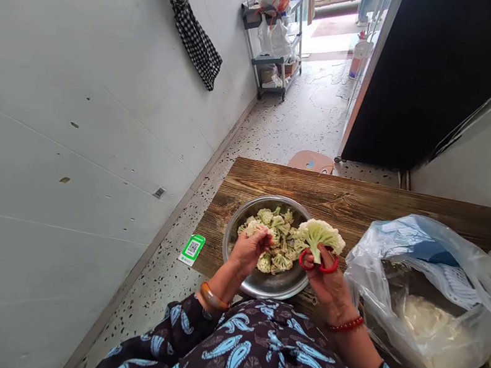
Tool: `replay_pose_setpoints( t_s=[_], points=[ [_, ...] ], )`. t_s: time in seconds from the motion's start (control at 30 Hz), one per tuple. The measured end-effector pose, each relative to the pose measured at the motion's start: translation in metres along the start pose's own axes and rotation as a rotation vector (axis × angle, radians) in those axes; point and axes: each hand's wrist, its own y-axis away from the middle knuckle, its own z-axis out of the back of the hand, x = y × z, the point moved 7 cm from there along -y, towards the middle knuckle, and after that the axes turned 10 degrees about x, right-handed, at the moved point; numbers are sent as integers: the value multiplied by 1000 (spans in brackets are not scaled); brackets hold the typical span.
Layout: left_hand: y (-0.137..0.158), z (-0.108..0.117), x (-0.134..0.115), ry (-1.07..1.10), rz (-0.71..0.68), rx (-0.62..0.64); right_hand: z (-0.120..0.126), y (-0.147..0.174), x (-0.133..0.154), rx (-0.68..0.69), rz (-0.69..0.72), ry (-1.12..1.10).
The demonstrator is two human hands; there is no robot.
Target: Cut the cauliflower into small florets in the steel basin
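My right hand (326, 289) is closed around red-handled scissors (329, 267) and the stem of a large cauliflower piece (319, 237). The scissor blades are hidden from view. To the left, my left hand (249, 250) is over the metal bowl (265, 291), its fingertips pinched at a pale cauliflower floret (251, 229). Several cut cauliflower florets (280, 259) lie in the bowl below both hands. The bowl rests on a dark wooden table (346, 201), close to my body.
Right of the bowl stands an open clear plastic bag (369, 261) with pale contents. A green QR-code card (192, 249) is at the table's left edge. Beyond the table are a pink stool (308, 160), a wheeled cart (266, 59), a bucket (358, 58) and a black panel (408, 79).
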Motion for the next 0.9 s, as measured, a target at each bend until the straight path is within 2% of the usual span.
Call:
replay_pose_setpoints(
  t_s=[0.1, 0.2, 0.33, 0.4, 0.47, 0.57, 0.63, 0.73, 0.9],
  points=[
    [7, -15, -1, -19, 16, 92, -5, 1, -1, -12, 16, 33],
    [8, -17, -1, -81, -8, 134, -14, 4, 0, -17, 19, -13],
    [0, 4, -2, -387, -61, 104, -27, 9, 2, 7, -12, -64],
    [-3, 18, -9, -593, -127, 38, -33, 12, 2, 17, -27, -67],
    [-4, 24, -16, -675, -167, 4, -38, 13, 1, 34, -41, -56],
    [-2, 11, -12, -559, -76, 137, -45, 13, -4, 56, -61, -19],
    [1, -9, -8, -474, -16, 250, -50, 13, -7, 64, -57, 6],
    [6, -37, -5, -363, 14, 339, -60, 13, -12, 82, -52, 56],
    [7, -55, -2, -235, -30, 277, -71, 14, -19, 96, -57, 120]
  ],
)
